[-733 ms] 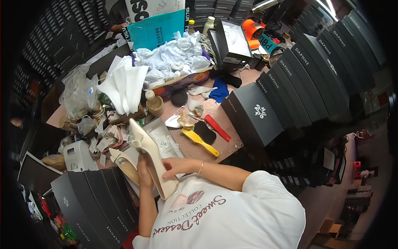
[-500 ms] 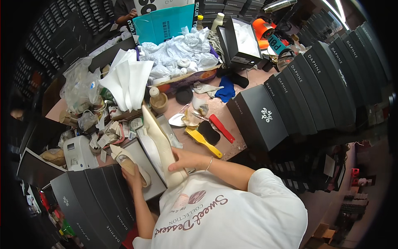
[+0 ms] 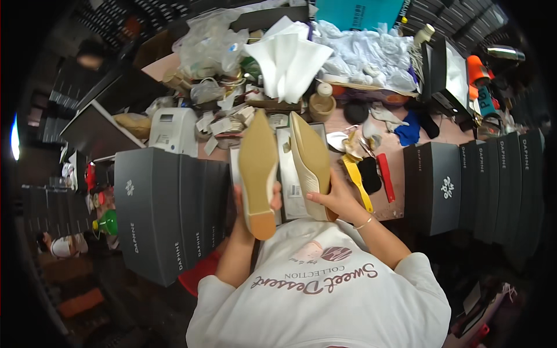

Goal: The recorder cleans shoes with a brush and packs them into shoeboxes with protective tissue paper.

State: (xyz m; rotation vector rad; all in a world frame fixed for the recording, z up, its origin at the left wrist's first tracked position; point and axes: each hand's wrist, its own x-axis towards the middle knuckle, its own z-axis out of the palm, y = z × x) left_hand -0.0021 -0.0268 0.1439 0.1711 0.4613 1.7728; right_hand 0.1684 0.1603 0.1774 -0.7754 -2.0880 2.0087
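Note:
My left hand (image 3: 246, 209) grips a cream pointed-toe shoe (image 3: 257, 168) near its heel, sole turned up toward me. My right hand (image 3: 335, 200) holds the matching cream shoe (image 3: 311, 162) by its heel end, tilted on its side with the inside showing. Both shoes point away from me, side by side, above an open shoe box with white paper (image 3: 288, 174) on the brown table (image 3: 406, 200).
Dark grey shoe boxes (image 3: 168, 203) are stacked at my left, more dark boxes (image 3: 447, 185) at my right. A yellow tool (image 3: 355, 180), a red tool (image 3: 386, 177), a black pad, a white label printer (image 3: 174, 130), white tissue paper (image 3: 287, 61) and clutter fill the table.
The view has tipped further down over the table. Both shoes have come up and now stand apart, side by side, the left one turned sole up.

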